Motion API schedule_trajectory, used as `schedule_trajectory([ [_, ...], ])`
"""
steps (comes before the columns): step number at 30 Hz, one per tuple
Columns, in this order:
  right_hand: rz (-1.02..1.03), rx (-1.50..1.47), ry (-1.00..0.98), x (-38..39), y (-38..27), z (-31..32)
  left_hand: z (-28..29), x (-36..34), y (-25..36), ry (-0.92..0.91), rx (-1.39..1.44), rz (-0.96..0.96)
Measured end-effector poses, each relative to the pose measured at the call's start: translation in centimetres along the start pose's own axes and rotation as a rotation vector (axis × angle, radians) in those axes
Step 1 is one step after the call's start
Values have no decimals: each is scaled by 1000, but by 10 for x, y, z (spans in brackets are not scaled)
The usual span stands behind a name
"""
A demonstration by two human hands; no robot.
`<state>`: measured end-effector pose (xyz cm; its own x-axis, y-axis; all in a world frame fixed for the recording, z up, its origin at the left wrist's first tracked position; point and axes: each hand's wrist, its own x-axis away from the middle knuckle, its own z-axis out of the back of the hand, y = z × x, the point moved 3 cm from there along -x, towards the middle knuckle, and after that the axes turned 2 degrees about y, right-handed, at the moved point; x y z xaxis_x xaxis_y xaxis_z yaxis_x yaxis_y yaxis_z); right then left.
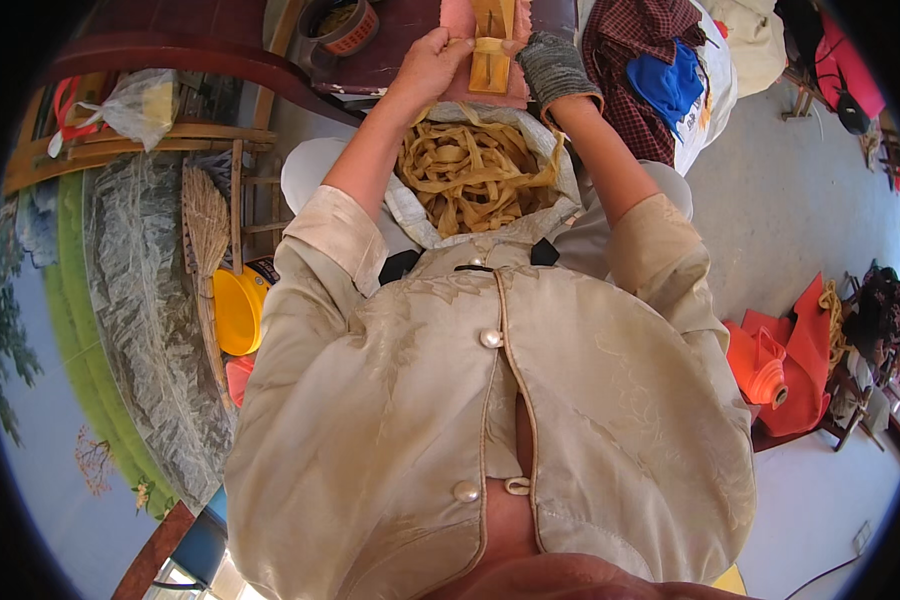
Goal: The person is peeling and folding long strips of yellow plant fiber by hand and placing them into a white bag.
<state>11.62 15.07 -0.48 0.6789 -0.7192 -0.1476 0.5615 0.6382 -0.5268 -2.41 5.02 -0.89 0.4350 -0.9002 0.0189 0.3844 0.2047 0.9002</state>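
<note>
A narrow wooden block with a dark slot lies on a pink cloth at the top of the head view. Across the block runs a flat tan strip. My bare left hand pinches the strip's left end. At the other end is my right hand, in a grey knitted glove, its bare thumb pressing by the block's right edge; its other fingers are mostly hidden. Below both hands, a white woven sack sits open on my lap, filled with a tangle of similar tan strips.
The pink cloth lies on a dark red table, with a round tub at its left. Checked cloth and a blue cloth are piled to the right. A straw broom and yellow container stand left.
</note>
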Motion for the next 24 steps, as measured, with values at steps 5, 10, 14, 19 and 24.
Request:
schedule_trajectory([
  [5,-75,87,-104,25,8,-15,2,27,-15,74,-282,-12],
  [10,33,-107,145,64,-39,27,-1,88,13,-35,-80,-26],
  [14,156,-719,222,88,-82,41,-44,135,21,-543,1099,576],
  [19,332,-751,-48,117,-94,36,-17,121,9,-187,1299,599],
  [24,-159,-1104,-316,117,-84,24,-30,128,34,-180,1290,685],
])
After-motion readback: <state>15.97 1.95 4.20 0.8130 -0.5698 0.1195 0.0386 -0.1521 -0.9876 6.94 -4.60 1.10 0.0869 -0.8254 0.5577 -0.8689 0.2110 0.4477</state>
